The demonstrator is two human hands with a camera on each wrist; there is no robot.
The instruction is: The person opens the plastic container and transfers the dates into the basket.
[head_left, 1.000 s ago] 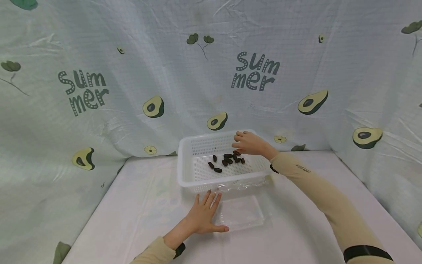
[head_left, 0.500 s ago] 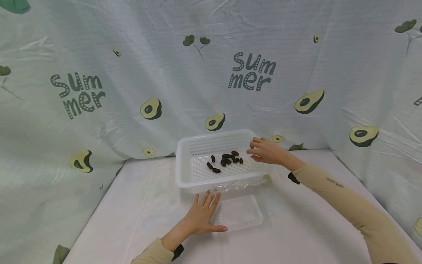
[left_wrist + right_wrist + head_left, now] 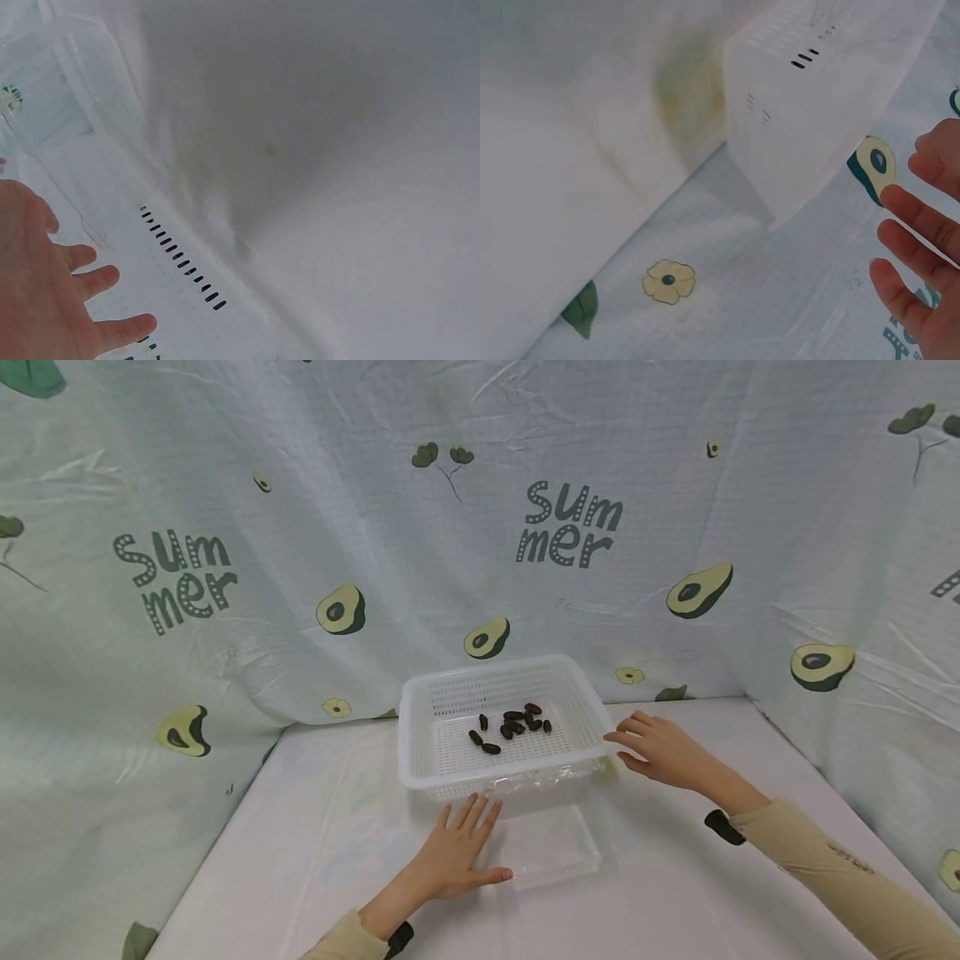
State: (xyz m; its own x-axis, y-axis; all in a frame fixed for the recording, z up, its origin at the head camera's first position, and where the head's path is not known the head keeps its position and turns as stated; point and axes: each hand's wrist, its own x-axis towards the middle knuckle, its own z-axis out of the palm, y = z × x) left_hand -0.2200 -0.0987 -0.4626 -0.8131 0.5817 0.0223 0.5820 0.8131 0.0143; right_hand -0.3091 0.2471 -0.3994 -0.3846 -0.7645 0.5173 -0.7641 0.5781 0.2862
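Note:
A white plastic basket (image 3: 420, 752) with slotted walls stands at the back of the table. Scattered on its floor are several dark brown oval pieces (image 3: 514, 727) that look like dates. My left hand (image 3: 452, 860) spreads its fingers over the left side of a clear plastic container (image 3: 555, 839), fingertips close to the basket's front wall. By the basket's right front corner is my right hand (image 3: 663, 752), holding nothing, its fingers loosely bent. In the right wrist view those fingers (image 3: 911, 247) are apart beside the basket wall (image 3: 810, 112).
Behind the basket and along both sides hangs a pale curtain (image 3: 480, 552) printed with avocados and lettering. A white cloth covers the table (image 3: 660, 877). Crinkled clear plastic (image 3: 543, 779) lies along the basket's front wall.
My right hand has moved from above the basket, out to the right and down past its rim. The left hand and the dark pieces keep their places.

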